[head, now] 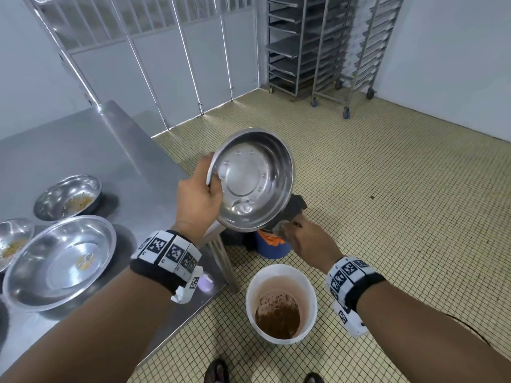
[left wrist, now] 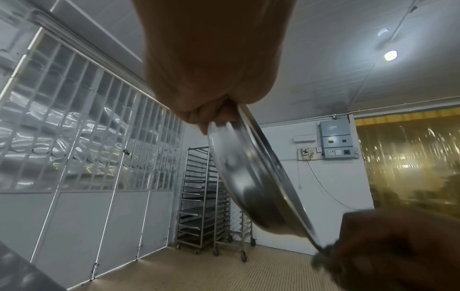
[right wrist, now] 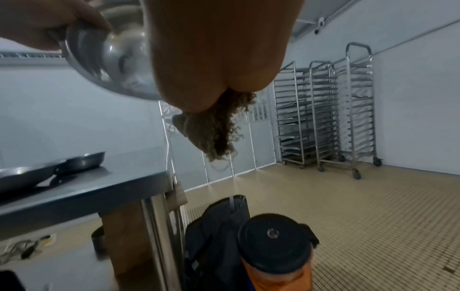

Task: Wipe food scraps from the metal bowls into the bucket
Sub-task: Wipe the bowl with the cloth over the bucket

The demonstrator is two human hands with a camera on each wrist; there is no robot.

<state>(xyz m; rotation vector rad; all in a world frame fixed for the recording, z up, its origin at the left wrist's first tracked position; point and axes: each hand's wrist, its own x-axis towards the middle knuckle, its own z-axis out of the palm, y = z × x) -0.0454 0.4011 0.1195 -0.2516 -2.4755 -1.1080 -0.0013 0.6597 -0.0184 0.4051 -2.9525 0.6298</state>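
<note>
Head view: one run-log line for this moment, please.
left hand holds tilted metal bowl, looks wiped | right hand grips scrubber | white bucket below

- I count four metal bowls: one (head: 255, 179) in my grip, three (head: 59, 262) on the table at left.
- One white bucket (head: 281, 304), near.
- Three tray racks (head: 331, 48), far right.

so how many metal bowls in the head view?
4. One tilted in the left hand over the floor; three on the steel table: back, front, left edge, cropped. More may sit off-frame.
</note>
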